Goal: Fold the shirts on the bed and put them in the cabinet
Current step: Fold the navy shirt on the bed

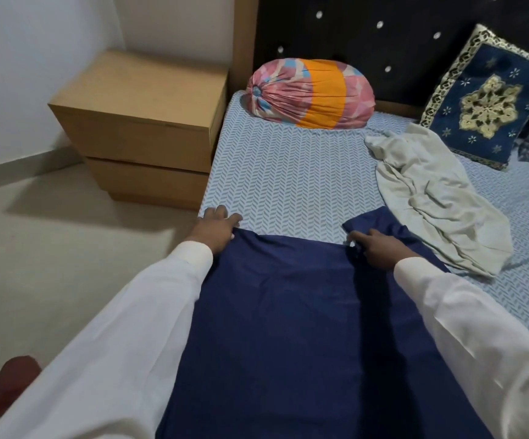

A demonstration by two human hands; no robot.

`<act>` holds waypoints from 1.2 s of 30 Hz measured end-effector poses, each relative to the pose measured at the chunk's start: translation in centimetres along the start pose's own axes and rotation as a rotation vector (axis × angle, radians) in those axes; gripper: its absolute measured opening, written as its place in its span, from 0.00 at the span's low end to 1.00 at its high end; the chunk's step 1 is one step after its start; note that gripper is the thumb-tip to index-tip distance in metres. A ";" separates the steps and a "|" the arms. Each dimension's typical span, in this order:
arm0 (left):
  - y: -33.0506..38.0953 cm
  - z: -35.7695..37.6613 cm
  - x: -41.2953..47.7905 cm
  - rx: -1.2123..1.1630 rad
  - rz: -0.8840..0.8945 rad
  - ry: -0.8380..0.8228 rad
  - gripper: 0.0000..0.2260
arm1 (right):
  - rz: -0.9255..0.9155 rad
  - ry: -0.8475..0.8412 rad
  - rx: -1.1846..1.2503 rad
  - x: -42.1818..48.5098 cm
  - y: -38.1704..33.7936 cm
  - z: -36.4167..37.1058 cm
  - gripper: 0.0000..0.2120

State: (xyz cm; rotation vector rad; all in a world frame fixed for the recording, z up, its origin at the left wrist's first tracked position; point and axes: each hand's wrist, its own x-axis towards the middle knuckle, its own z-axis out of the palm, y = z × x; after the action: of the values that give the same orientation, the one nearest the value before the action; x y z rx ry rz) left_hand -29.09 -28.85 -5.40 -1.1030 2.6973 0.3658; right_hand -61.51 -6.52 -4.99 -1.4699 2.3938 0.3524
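Observation:
A navy blue shirt (275, 312) lies spread flat on the near part of the bed (288, 179), reaching towards me. My left hand (217, 228) holds its far left corner at the bed's left edge. My right hand (378, 248) pinches the fabric at the far right corner, where a navy flap folds back. A crumpled pale grey-white shirt (437, 198) lies on the sheet to the right, just beyond the navy one.
A wooden bedside cabinet (142, 122) with two drawers stands left of the bed. A pink and orange bolster (310, 93) and a blue embroidered cushion (488, 99) sit against the dark headboard. Pale floor lies to the left.

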 end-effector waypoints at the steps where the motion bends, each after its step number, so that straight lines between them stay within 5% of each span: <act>1: -0.2 -0.4 0.5 0.016 0.002 -0.023 0.16 | -0.003 -0.006 -0.005 0.2 0.0 -0.1 0.12; 3: -0.5 -0.8 1.3 0.063 -0.002 -0.064 0.14 | 0.016 -0.036 -0.009 0.8 0.2 -0.2 0.07; 11: -2.2 -1.4 1.7 -0.102 -0.061 0.032 0.05 | 0.341 0.133 0.117 1.8 -0.2 0.3 0.15; 15: -2.3 1.0 1.4 -0.095 -0.106 0.247 0.11 | 0.334 0.131 0.107 2.4 -0.9 0.9 0.19; 20: 0.5 2.3 -1.6 -0.114 -0.183 0.313 0.27 | 0.301 0.132 0.245 1.1 -0.6 1.0 0.13; 23: 4.8 4.8 -6.2 -0.146 0.007 0.273 0.26 | 0.237 0.128 0.430 -1.1 -0.5 0.9 0.22; 26: 9.1 8.0 -12.5 -0.104 0.220 0.140 0.25 | 0.126 0.303 0.524 -6.1 -1.9 2.8 0.31; 29: 10.1 10.3 -16.4 0.006 0.171 0.067 0.30 | 0.097 0.503 0.455 -12.1 -5.0 7.2 0.25; 36: 7.1 11.9 -21.9 0.067 0.008 0.068 0.34 | 0.164 0.444 0.350 -24.9 -9.2 15.1 0.17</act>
State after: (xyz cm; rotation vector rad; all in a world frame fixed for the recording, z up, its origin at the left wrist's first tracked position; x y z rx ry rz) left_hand -17.62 -5.96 -9.52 -1.1061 2.7519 0.2414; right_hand -40.62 15.31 -9.78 -1.2951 2.7391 -0.3856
